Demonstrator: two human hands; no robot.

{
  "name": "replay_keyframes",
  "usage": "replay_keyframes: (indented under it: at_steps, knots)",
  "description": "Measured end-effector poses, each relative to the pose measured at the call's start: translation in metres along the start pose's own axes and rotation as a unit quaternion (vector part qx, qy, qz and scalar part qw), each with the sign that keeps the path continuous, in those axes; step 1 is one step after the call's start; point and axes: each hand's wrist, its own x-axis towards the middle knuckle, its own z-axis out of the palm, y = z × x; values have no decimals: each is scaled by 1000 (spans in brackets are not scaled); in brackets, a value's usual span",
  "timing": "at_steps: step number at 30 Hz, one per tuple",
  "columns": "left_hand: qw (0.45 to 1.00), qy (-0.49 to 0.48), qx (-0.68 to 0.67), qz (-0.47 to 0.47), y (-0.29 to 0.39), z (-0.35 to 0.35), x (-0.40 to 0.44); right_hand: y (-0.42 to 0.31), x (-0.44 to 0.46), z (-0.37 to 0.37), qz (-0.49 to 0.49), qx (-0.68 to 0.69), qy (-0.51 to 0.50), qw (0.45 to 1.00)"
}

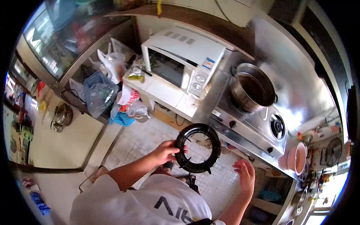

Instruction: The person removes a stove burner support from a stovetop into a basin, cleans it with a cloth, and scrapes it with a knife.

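Observation:
A black ring-shaped stove pan support (216, 150) with short prongs hangs in the air in front of me. My left hand (167, 152) is closed on its left edge, thumb on the near side. To the right of the ring, apart from it, my right hand (245, 174) is raised with nothing in it, its fingers loosely bent and apart. Beyond both hands is the steel gas stove (225, 112). Its right burner (277, 126) is bare, with no pan support around it. On the left burner stands a large metal pot (240, 92) with dark contents.
A white microwave (187, 48) stands on a tiled counter (161, 92) left of the stove. Plastic bags (99, 90) are piled beside it. A pink basin (298, 159) sits at the right. A glass-lidded pot (62, 116) is on the left surface. Below lies a tiled floor (138, 137).

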Motion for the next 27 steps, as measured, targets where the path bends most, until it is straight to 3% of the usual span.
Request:
replay_keyframes:
  at_steps: [6,8,10,11,12,14,16,18,22,23,24,27]
  knots:
    - [974,152,-31,165,48,-66,-80,-2,130,145,33,-60,-169,983]
    - [949,218,-35,223,56,-101,-101,-6,162,216,4,-71,-220,973]
    - [942,257,-33,214,84,-121,-125,18,207,286,27,-72,-253,964]
    - [939,233,-47,248,96,-131,-132,27,228,320,7,-97,-283,954]
    - [917,295,-71,259,106,-141,-134,31,246,356,-11,-120,-314,942]
    - [914,298,-89,262,116,-188,-142,27,278,440,-32,-229,-299,926]
    - [915,284,-119,260,129,-230,-154,54,325,510,-141,-283,-278,907]
    - [913,286,-142,254,141,-253,-163,86,378,568,-254,-423,-215,843]
    - [904,319,-146,245,179,-284,-189,64,397,658,-178,-639,-184,726]
    - [902,323,-145,248,185,-288,-195,85,418,662,-249,-636,-182,707]
    - [900,325,-146,250,190,-293,-198,88,430,677,-110,-563,-131,809]
    - [892,348,-157,242,207,-301,-205,66,432,699,-101,-648,-173,735]
